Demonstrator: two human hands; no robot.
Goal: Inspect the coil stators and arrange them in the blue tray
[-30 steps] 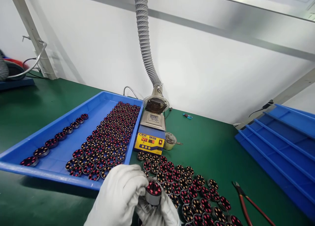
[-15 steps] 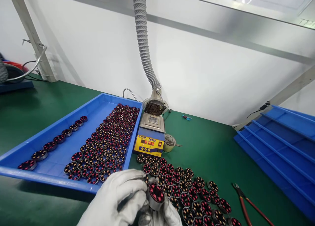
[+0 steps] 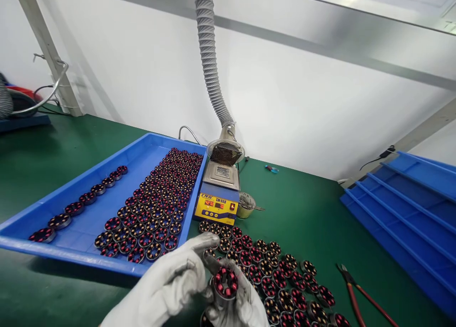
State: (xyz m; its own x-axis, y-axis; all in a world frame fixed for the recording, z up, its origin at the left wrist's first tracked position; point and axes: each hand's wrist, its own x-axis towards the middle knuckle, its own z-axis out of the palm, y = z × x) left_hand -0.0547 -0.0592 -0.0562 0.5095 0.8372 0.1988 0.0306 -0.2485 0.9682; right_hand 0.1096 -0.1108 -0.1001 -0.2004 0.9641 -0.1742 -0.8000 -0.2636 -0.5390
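Fingers (image 3: 244,285) of the right hand (image 3: 247,308) grip one round metal-sided coil ring (image 3: 225,291) in front of the yellow-faced machine (image 3: 216,207). Left hand (image 3: 167,282), in stained white glove (image 3: 142,301), is loosely bent beside this ring, one finger stretched. Blue plastic tray (image 3: 81,255) is left of the machine, pliers (image 3: 352,296) right, more rings (image 3: 245,258) in front.

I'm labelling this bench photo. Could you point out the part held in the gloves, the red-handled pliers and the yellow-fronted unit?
Held part (image 3: 226,293): head view, coils on its upper face.
Red-handled pliers (image 3: 349,279): head view, the pivot.
Yellow-fronted unit (image 3: 215,209): head view, its front panel.
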